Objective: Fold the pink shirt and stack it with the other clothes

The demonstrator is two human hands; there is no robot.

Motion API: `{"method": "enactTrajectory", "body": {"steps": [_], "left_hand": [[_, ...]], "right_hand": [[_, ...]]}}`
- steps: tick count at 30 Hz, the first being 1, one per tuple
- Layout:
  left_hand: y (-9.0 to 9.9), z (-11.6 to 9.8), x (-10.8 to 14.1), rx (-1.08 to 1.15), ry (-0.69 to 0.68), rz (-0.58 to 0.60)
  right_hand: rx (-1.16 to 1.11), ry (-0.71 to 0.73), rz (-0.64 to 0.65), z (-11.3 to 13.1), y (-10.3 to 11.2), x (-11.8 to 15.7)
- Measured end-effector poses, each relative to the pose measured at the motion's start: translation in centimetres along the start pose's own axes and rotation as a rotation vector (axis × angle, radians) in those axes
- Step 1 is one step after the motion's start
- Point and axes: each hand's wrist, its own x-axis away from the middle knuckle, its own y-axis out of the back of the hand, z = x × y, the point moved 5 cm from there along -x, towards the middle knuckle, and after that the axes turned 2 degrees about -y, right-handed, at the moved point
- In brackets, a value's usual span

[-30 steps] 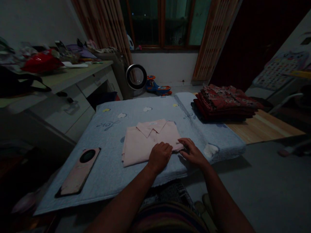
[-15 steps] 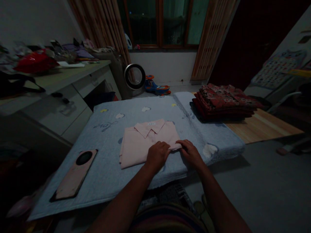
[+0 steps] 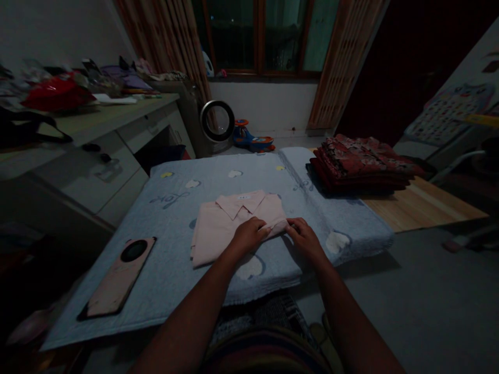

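Shirt edge spans left grip to right grip.

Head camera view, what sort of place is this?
Probably a room in a home: curtains hang beside the window, a blue and orange ride-on toy sits on the floor, and a folded pink shirt lies on a heart-patterned blue cover.

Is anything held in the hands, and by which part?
The pink shirt, by its near edge: left hand mid-edge, right hand at the right corner.
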Motion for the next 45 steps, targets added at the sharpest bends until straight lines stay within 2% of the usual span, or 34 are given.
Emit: {"method": "enactTrajectory", "body": {"steps": [4,8,15,21,25,27,30,33,36,39,42,45], "left_hand": [[-0.1,0.4,-0.3,0.017,-0.014,0.008],[-0.1,0.5,-0.3,0.023,-0.023,0.022],[-0.2,-0.4,1.7,0.081,-0.128,-0.001],[-1.5,-1.3,2.8,-0.187,-0.166,-0.066],[-1.8,-2.3,4.1,-0.31,-0.263,-0.044],[-1.3,-2.4,5.1,-0.34,-0.306,-0.064],[-0.3,-1.6,6.3,-0.418,-0.315,-0.147],[-0.2,-0.3,6.6,-0.493,-0.284,-0.17],[-1.2,0.8,6.4,-0.539,-0.251,-0.141],[-2.2,1.4,6.3,-0.554,-0.229,-0.126],[-2.5,1.4,6.4,-0.532,-0.21,-0.108],[-2.0,1.3,6.4,-0.476,-0.196,-0.046]], "right_hand": [[0.053,0.008,-0.063,0.0,-0.3,-0.1],[0.069,0.057,-0.071,0.1,-0.3,0.3],[0.062,0.105,0.022,0.7,-0.4,0.9],[0.098,0.1,0.028,1.1,-0.5,0.9],[0.077,0.138,0.043,1.2,-0.1,1.3],[0.069,0.132,0.015,1.3,0.2,1.5],[0.115,0.121,-0.108,1.7,0.7,1.7],[0.26,0.174,-0.181,3.0,-0.1,2.0],[0.481,0.23,-0.043,4.0,-2.2,2.4],[0.702,0.151,0.14,3.4,-3.8,2.8],[0.835,0.045,0.243,2.5,-3.7,3.3],[0.894,-0.023,0.294,2.2,-3.0,3.4]]}}
